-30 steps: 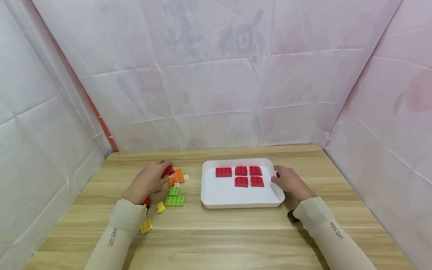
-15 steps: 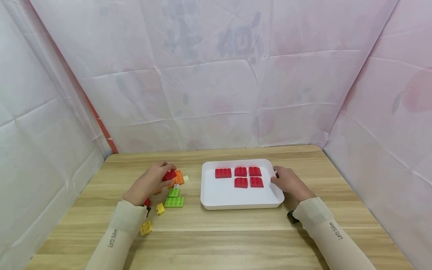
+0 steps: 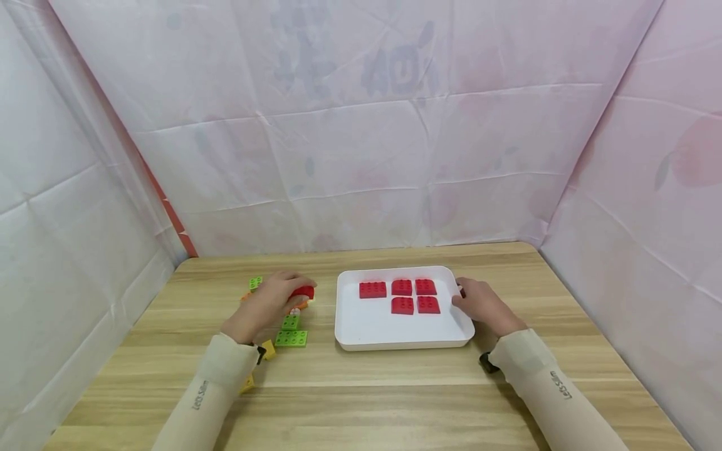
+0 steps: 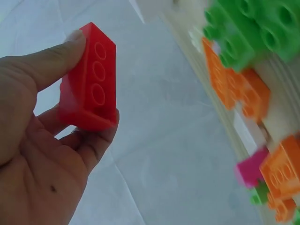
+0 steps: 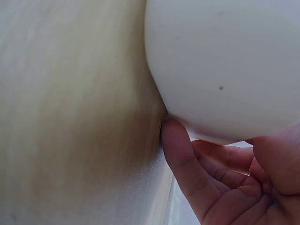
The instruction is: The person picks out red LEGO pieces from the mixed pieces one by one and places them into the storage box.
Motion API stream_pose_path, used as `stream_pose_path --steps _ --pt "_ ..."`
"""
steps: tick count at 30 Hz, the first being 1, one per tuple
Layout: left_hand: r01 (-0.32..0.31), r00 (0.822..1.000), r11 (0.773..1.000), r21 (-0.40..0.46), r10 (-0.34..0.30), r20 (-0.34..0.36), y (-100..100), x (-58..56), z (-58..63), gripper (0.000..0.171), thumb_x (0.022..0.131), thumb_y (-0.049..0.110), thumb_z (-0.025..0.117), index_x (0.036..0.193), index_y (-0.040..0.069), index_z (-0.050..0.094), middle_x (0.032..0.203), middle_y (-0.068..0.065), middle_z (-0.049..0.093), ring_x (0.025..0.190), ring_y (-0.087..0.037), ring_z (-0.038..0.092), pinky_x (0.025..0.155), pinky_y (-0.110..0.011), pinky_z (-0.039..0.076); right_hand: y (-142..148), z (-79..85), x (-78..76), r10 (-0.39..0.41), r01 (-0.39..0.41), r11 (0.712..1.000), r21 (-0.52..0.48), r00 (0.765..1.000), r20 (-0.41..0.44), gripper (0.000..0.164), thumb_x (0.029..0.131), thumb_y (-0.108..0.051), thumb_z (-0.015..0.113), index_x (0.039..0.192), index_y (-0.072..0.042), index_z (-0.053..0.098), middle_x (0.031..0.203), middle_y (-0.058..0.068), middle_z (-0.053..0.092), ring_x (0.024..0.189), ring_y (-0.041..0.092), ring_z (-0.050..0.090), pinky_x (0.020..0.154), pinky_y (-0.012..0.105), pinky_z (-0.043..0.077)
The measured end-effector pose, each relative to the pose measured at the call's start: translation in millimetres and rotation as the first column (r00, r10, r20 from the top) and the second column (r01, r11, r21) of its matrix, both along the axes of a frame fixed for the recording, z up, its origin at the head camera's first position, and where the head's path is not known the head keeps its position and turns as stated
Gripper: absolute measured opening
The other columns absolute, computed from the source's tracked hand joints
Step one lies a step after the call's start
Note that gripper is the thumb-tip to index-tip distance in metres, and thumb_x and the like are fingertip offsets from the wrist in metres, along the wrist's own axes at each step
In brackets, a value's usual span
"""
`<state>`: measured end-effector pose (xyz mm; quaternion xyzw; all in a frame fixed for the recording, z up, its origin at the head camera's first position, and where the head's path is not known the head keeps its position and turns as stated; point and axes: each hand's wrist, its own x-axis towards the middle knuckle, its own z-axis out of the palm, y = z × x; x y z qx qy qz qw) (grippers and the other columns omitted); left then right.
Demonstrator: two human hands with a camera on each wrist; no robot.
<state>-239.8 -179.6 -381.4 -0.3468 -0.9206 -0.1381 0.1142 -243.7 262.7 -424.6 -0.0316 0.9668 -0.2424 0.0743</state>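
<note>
Held between thumb and fingers of my left hand [image 3: 266, 305] is a red building block [image 4: 101, 75] with a curved side. Its hollow underside with rings faces the left wrist camera, and the block is off the table. Below and around this hand lie loose blocks: a green block [image 3: 291, 338], a yellow block [image 3: 269, 349] and an orange block [image 4: 282, 166]. My right hand [image 3: 484, 304] grips the right rim of a white tray [image 3: 369, 333], fingertips against its outer wall in the right wrist view. Several red blocks [image 3: 373, 289] lie in two rows in the tray's back part.
The wooden table [image 3: 395, 401] carries everything. A patterned white cloth [image 3: 361, 207] rises behind it and at both sides. A small green block [image 3: 256, 282] lies beyond the left hand. Another yellow block [image 3: 247, 384] sits partly behind the left sleeve.
My left hand has moved to the right with the red block, away from the left edge of the loose blocks. A green block behind it has come into view. The right hand stays at the tray.
</note>
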Motion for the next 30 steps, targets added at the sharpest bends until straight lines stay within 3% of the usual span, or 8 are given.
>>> stream_pose_path --steps 7,16,30 --pt "0.027 0.998 1.000 -0.001 -0.027 -0.055 23.4 1.5 7.8 0.038 0.078 0.014 0.073 0.112 0.021 0.059 0.110 0.002 0.058 0.099 -0.016 0.053 0.083 -0.034 0.048 -0.4 1.1 2.4 0.001 -0.001 1.000 0.005 1.000 0.006 0.052 0.091 -0.018 0.054 0.133 0.008 0.037 0.114 0.026 0.054 0.092 0.030 0.054 0.082 0.047 0.048" --pt "-0.028 1.000 0.999 -0.019 0.028 -0.003 44.5 3.8 16.4 0.046 0.077 0.023 0.075 0.120 0.024 0.058 0.119 0.004 0.056 0.108 -0.013 0.050 0.086 -0.029 0.046 -1.6 2.1 2.4 -0.007 0.007 1.000 0.005 1.000 0.016 0.052 0.091 -0.018 0.054 0.134 0.008 0.036 0.116 0.026 0.054 0.093 0.030 0.054 0.084 0.048 0.047" --pt "0.044 0.999 0.999 -0.017 -0.044 0.033 72.2 -0.8 24.6 0.043 0.078 0.032 0.073 0.119 0.024 0.061 0.113 0.007 0.060 0.099 -0.007 0.054 0.082 -0.022 0.046 -2.9 1.9 3.2 -0.025 0.025 1.000 -0.003 1.000 0.016 0.053 0.091 -0.017 0.055 0.134 0.006 0.036 0.115 0.025 0.054 0.091 0.028 0.054 0.082 0.046 0.048"
